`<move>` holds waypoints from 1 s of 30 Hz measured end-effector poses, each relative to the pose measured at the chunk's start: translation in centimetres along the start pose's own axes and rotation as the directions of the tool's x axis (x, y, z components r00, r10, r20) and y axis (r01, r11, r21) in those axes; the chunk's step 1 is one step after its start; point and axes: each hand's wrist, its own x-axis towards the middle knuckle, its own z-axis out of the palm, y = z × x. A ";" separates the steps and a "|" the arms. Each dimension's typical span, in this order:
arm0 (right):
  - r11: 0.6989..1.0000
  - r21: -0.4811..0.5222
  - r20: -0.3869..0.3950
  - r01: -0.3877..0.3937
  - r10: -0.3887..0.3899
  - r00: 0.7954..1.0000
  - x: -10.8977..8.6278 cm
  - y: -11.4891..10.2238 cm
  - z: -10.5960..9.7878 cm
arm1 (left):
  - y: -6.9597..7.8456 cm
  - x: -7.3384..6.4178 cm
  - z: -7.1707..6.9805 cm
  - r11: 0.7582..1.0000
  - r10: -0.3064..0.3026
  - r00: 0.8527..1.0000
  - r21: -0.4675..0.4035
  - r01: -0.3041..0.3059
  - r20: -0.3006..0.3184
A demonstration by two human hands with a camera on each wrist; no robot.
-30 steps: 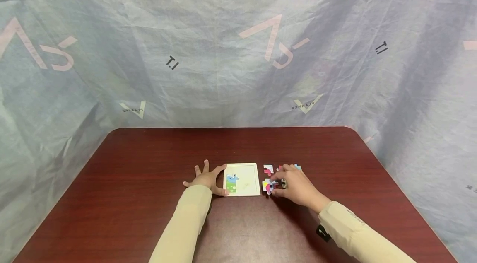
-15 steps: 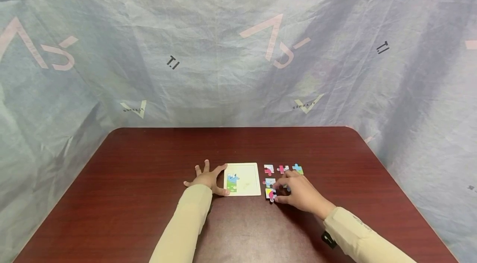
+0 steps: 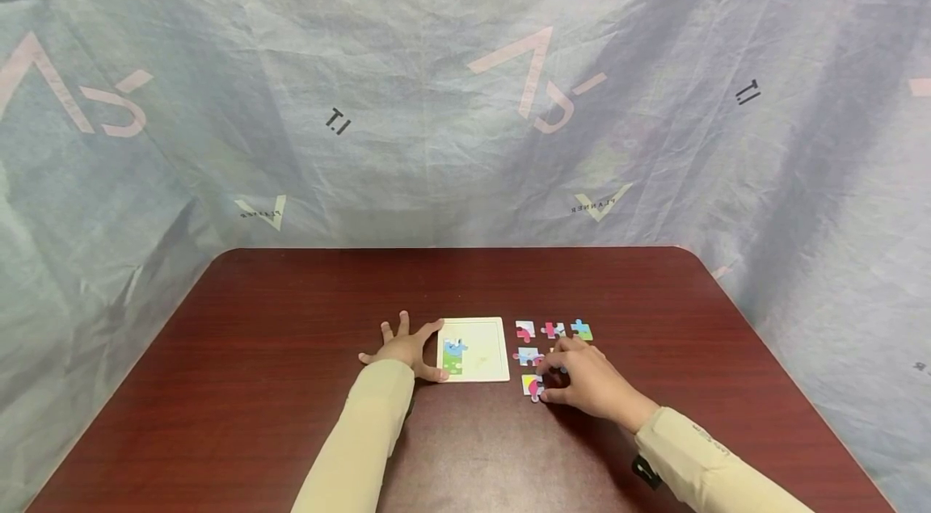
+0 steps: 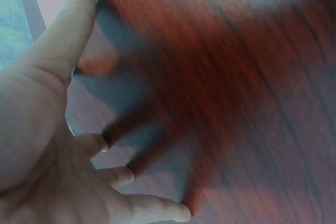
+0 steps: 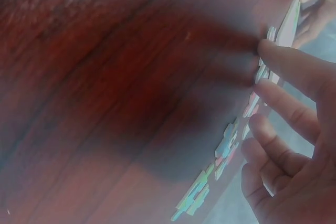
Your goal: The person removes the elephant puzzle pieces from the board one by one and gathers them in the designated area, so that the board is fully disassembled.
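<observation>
A jigsaw piece (image 3: 529, 385) with yellow and pink print lies flat at the near left of the loose pieces. My right hand (image 3: 592, 384) pinches it at its right side between thumb and index finger; the other fingers bend loosely in the right wrist view. My left hand (image 3: 398, 351) spreads its fingers on the table, thumb and index finger at the left corners of a cream puzzle tray (image 3: 483, 343). In the tray's lower left, fitted pieces (image 3: 452, 359) show a blue figure on green. The left wrist view shows the left palm (image 4: 31, 124) and straight fingers.
Beyond the right hand lie several loose pieces: a pink and white one (image 3: 525, 330), a pink one (image 3: 554, 330), a blue and green one (image 3: 581, 330) and a light blue one (image 3: 528, 356). A grey printed cloth (image 3: 436, 133) hangs behind the dark red table (image 3: 327, 279).
The right hand has drawn the yellow and pink piece toward the person, away from the tray's right edge, and it now lies flat. The left hand has stayed in place.
</observation>
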 end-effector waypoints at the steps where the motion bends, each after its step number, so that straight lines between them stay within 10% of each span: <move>1: 1.000 0.004 0.001 -0.002 0.002 1.000 0.0 0.0 0.0 | 0.0 0.0 0.0 1.000 0.001 1.000 -0.001 -0.001 0.001; 30: 0.945 0.321 -0.036 -0.054 0.070 0.997 3.2 -0.3 0.4 | -0.1 0.1 0.0 1.000 0.001 1.000 0.006 -0.001 0.003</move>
